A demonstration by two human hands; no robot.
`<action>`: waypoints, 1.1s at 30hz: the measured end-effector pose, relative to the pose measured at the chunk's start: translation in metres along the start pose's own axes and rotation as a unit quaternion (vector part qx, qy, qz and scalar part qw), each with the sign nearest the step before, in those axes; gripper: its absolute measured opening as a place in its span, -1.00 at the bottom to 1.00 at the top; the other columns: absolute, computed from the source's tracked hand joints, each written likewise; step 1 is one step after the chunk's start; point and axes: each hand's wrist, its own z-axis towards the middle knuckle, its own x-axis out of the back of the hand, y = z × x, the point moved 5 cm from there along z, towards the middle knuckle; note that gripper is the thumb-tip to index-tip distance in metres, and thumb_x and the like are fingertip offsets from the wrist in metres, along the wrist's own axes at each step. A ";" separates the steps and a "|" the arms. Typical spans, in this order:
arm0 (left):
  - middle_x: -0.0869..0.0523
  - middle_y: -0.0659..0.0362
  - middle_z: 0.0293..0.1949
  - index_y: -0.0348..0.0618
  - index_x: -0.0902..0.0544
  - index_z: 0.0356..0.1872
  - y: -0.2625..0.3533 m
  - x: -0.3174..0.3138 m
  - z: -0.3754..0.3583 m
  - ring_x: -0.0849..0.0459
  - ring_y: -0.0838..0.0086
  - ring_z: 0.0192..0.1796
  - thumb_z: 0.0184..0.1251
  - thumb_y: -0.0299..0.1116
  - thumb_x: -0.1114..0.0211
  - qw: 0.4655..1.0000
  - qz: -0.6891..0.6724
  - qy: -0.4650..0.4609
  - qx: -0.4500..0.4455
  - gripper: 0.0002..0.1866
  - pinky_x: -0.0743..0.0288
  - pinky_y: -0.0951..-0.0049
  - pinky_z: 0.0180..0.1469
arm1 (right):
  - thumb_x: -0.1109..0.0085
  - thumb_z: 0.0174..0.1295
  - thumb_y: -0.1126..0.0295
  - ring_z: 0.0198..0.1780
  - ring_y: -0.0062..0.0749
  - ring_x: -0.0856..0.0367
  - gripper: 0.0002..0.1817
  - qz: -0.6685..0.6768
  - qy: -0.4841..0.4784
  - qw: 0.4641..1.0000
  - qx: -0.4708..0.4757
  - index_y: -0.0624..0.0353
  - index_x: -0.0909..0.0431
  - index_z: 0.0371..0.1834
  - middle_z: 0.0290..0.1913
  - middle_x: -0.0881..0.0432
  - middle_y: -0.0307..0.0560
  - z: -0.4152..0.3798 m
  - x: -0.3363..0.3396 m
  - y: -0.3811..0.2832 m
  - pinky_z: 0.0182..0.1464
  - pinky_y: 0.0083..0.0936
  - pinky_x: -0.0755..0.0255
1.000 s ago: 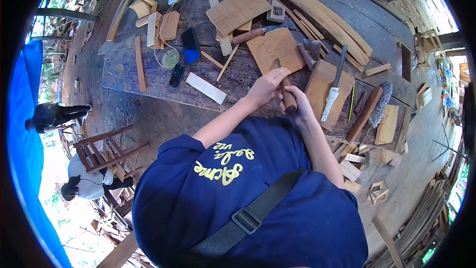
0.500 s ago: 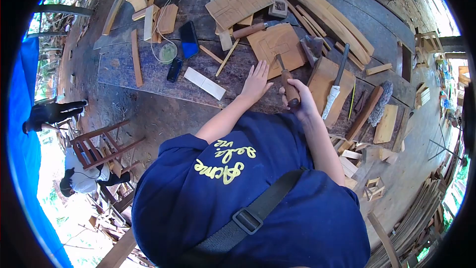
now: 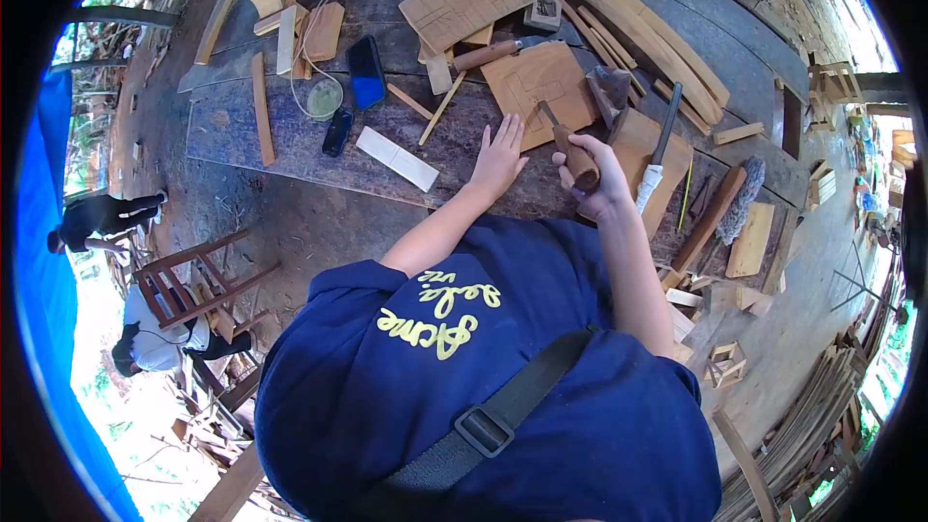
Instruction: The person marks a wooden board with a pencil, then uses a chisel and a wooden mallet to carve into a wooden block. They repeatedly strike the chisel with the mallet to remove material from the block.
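A square wooden board [image 3: 565, 87] with lines marked or cut into its face lies on the dark workbench [image 3: 290, 145]. My left hand [image 3: 499, 157] rests at the board's near left edge, fingers extended and holding nothing. In my right hand [image 3: 601, 174] is the brown wooden handle of a chisel [image 3: 570, 153], its metal blade pointing at the middle of the board. A pale wooden strip [image 3: 397, 159] lies to the left of my left hand. Beyond the board are a second carved board [image 3: 466, 4] and another wooden-handled tool [image 3: 486, 55].
Two phones [image 3: 367, 72] and a white cable [image 3: 300, 53] lie at the left. On the right are a mallet-like block [image 3: 609, 92], a rod with a white-wrapped end [image 3: 667, 126] and a brush [image 3: 742, 198]. Two people [image 3: 159, 333] are at the far left.
My right hand has moved slightly right and the chisel handle has tilted with it. The blade tip stays over the board. My left hand stays almost in place.
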 end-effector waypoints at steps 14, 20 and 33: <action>-0.20 -0.07 0.49 -0.31 -0.26 0.42 0.005 0.013 0.005 -0.12 0.14 0.54 0.26 -0.33 -0.25 0.997 -0.070 0.004 0.031 -0.30 -0.01 -0.13 0.48 | -0.13 0.28 0.26 -0.58 -0.32 -0.55 -0.69 -0.016 -0.029 0.999 0.010 0.25 -0.37 -0.09 -0.41 -0.61 0.02 0.023 0.008 0.012 -0.60 -0.48 -0.44; -0.28 -0.15 0.42 -0.21 -0.32 0.39 0.069 0.149 0.004 -0.20 -0.02 0.50 0.06 -0.50 -0.28 0.930 -0.308 0.088 -0.179 -0.25 -0.08 0.01 0.49 | -0.03 0.38 0.20 -0.29 -0.37 -0.64 -0.74 0.005 -0.021 1.000 0.012 0.14 -0.48 -0.06 -0.15 -0.64 -0.04 0.034 0.010 0.027 -0.38 -0.43 -0.57; -0.68 0.04 0.03 -0.13 -0.60 0.01 0.073 0.140 0.026 -0.61 0.18 0.20 -0.05 -0.50 -0.38 0.876 -0.436 0.062 -0.197 -0.53 -0.27 0.10 0.41 | 0.26 0.47 0.20 0.04 -0.35 -0.62 -0.59 -0.170 0.041 0.972 0.159 0.21 -0.46 0.14 0.02 -0.64 -0.04 0.017 0.006 0.016 0.09 -0.41 -0.45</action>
